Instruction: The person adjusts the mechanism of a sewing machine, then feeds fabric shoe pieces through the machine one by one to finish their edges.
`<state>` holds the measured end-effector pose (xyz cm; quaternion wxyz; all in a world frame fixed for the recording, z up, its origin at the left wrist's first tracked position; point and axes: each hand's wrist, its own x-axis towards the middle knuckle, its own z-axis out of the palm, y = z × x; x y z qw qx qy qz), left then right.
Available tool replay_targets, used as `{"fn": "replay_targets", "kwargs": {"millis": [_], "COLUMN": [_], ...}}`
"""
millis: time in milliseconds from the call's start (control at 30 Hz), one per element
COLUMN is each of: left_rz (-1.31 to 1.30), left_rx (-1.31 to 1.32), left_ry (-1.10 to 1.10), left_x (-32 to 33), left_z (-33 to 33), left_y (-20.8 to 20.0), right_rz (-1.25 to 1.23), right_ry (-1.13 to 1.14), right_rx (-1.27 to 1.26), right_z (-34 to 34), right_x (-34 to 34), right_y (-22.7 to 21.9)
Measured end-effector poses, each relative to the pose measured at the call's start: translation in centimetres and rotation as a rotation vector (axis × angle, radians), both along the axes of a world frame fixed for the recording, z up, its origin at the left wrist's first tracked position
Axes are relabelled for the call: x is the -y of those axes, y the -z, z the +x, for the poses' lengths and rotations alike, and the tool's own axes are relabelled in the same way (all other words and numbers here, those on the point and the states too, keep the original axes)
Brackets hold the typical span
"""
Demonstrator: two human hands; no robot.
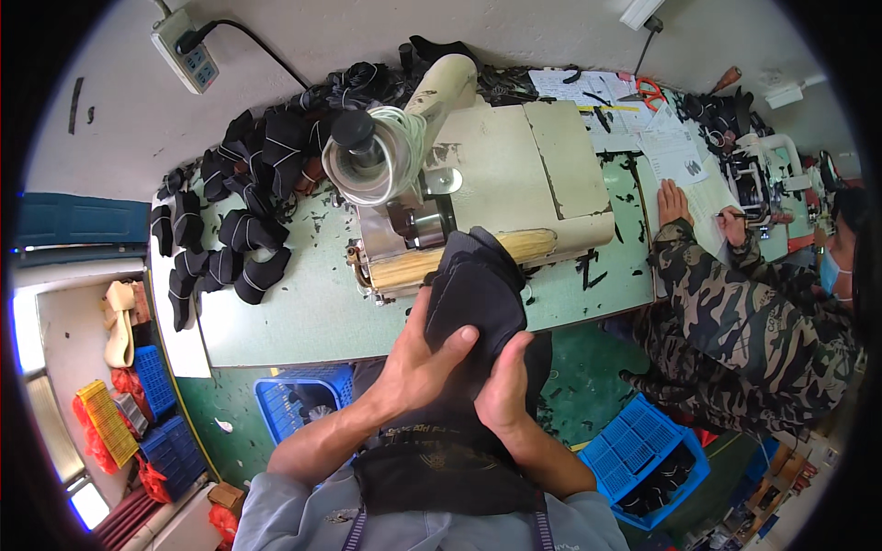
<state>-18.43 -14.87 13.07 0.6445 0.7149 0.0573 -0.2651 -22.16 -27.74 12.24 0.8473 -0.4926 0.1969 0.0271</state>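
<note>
In front of my chest I hold a small stack of black stitched fabric pieces (478, 294), its rounded ends pointing toward the machine. My left hand (423, 358) wraps the stack's left side, with the thumb lying across its face. On the lower right edge, my right hand (503, 381) grips with its thumb up; its other fingers are hidden behind the fabric. Just beyond stands a cream-coloured industrial machine (524, 165) with a metal cylinder and a coil of white tubing (404, 151). The stack overlaps the yellowish strip along its near edge.
Black sewn pieces (262, 230) are piled on the green table (303, 321) to the left. Blue crates (634, 445) stand on the floor both sides of me. At right a person in a camouflage jacket (735, 312) writes on papers (675, 151), near orange-handled scissors (650, 92).
</note>
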Motion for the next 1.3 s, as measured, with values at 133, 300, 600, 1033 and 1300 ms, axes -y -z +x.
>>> {"fn": "replay_targets", "kwargs": {"millis": [133,300,600,1033,1300], "left_rz": [-0.015,0.27,0.211,0.162,-0.08], "left_rx": [-0.216,-0.174,-0.38,-0.421,-0.556], "left_ry": [0.158,0.734,0.908,1.084,0.227], "left_x": [-4.5,-9.0,-9.0,-8.6,-9.7], "left_z": [0.3,-1.3,-4.0,-2.9,-2.9], "left_y": [-3.3,-5.1,-3.1,-3.5,-2.5], "right_rz": [-0.202,0.061,-0.462,-1.416,-0.993], "right_ry": [-0.075,-0.454,-0.714,-0.114,-0.465], "right_rx": [0.11,0.063,0.334,0.275,-0.15], "right_z": [-1.3,-4.4,-7.4,-1.5,-2.1], "right_x": [2.0,2.5,-0.4,9.8,4.8], "right_y": [1.2,1.4,1.7,15.1,9.0]}}
